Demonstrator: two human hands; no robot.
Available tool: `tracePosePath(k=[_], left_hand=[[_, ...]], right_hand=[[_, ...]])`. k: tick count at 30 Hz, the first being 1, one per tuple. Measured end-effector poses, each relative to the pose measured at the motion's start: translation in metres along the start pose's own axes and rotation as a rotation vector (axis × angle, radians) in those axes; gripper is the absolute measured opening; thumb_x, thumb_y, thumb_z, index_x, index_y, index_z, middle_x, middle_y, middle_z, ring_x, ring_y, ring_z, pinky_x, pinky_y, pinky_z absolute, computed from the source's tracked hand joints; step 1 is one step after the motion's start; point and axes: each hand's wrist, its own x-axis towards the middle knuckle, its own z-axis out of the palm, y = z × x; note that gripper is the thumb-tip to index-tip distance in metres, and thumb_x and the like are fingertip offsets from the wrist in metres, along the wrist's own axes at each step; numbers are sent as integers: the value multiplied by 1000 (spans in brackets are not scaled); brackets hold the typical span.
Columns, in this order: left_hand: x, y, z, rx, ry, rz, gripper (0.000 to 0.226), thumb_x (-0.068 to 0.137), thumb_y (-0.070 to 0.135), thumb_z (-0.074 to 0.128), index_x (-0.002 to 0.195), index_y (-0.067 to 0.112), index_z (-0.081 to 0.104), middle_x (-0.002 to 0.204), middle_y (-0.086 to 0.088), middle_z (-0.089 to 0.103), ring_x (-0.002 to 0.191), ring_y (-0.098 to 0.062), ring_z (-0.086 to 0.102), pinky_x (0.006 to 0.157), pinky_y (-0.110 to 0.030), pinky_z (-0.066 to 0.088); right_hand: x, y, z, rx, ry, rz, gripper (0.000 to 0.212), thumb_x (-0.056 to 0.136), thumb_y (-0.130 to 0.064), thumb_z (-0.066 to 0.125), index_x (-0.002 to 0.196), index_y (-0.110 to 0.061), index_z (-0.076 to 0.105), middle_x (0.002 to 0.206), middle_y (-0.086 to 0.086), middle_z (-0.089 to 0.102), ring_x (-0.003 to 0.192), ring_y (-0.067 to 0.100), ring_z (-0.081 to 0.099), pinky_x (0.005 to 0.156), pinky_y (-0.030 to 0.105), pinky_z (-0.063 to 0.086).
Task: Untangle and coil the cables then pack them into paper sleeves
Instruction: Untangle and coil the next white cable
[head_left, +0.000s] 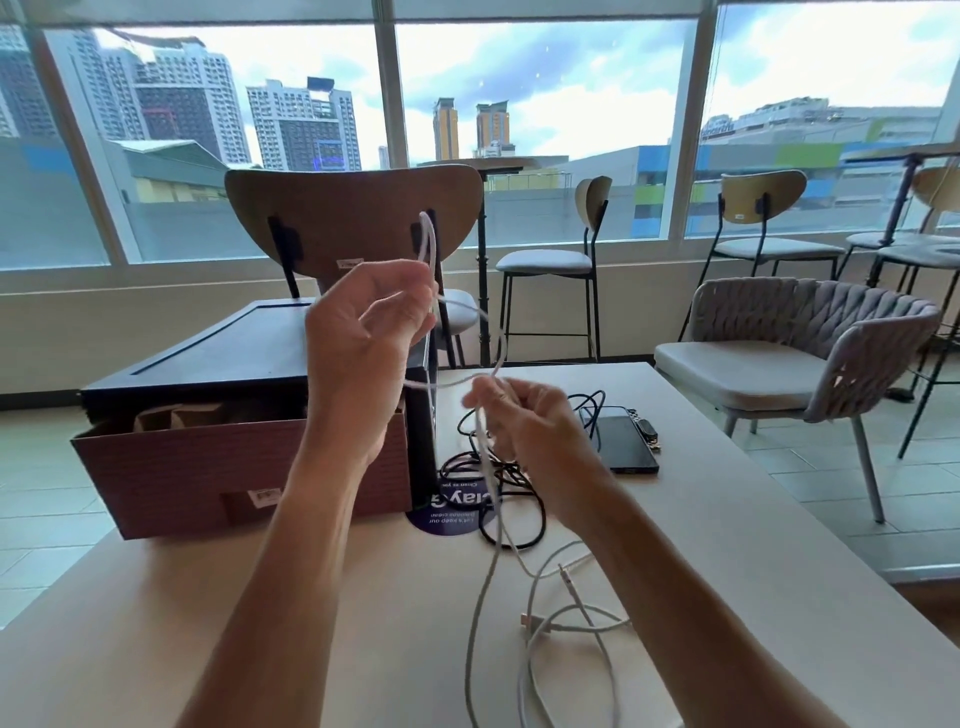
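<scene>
Above table: white cable, probably limp and light; your left hand fingers pinch its loop, right hand fingers pinch the lower run; hold close to bends.

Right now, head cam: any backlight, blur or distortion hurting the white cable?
Head view: bright windows backlight the scene; wide-angle bows their frames; white cable looks pale and soft against the table; left hand and right hand are clear.
</scene>
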Motion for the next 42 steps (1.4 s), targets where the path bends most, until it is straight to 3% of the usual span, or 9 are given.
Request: tracePosePath(k=[3,9,12,15,20,27,33,39,42], left_hand=[[0,-6,-7,108,-72,-78,10,94,7,65,92,14,72,83,0,71,81,-12,68,75,-24,57],[-19,-34,2,396,-703,-458,20,90,20,70,110,18,70,103,5,72,77,-4,70,73,-18,55],[-28,-49,11,389,-832,-542,10,88,20,74,95,12,73,107,1,74,78,-5,69,72,-17,53],[-30,-52,12,398,-808,-571,8,89,18,74,82,14,72,96,-11,73,71,-2,65,66,-15,50],[-15,-29,0,620,-539,-429,17,93,31,67,81,20,70,78,5,63,75,-12,58,68,-27,44],[0,1,-28,699,-491,-263,19,91,28,70,76,16,71,67,-4,68,66,-18,58,71,-34,48],[2,14,-23,492,-273,-58,14,93,23,68,80,18,69,62,8,65,61,-3,57,61,-10,45],[-1,-11,-11,247,-392,-204,16,97,17,60,88,4,65,68,2,61,53,-6,41,51,-16,36],[-6,-33,-19,425,-623,-352,12,97,15,62,88,12,69,75,5,68,60,-7,53,60,-20,46]], right_hand=[[5,-10,-17,260,113,4,27,102,-23,50,92,-4,66,48,-10,39,45,6,33,50,18,37],[17,-17,-32,885,173,66,21,101,-24,51,95,-7,61,47,-8,32,36,5,25,41,15,28],[17,-18,-35,950,171,63,22,102,-25,50,96,-7,61,48,-8,32,36,5,25,42,15,31],[16,-21,-39,950,194,41,23,103,-25,48,95,-7,61,48,-8,30,36,5,25,41,15,30],[18,-24,-52,975,301,31,23,103,-23,47,92,-8,59,45,-8,32,34,5,26,39,14,28],[20,-18,-54,886,364,105,24,104,-23,46,92,-7,59,45,-8,33,32,4,25,41,14,23],[17,-16,-50,744,340,166,24,104,-20,47,90,-6,61,44,-9,32,33,4,25,41,15,25],[19,-10,-54,688,390,180,21,102,-17,52,90,-4,63,45,-9,32,35,5,26,41,17,25],[19,-6,-59,572,389,158,21,101,-16,53,95,1,64,49,-5,36,40,6,29,41,19,26]])
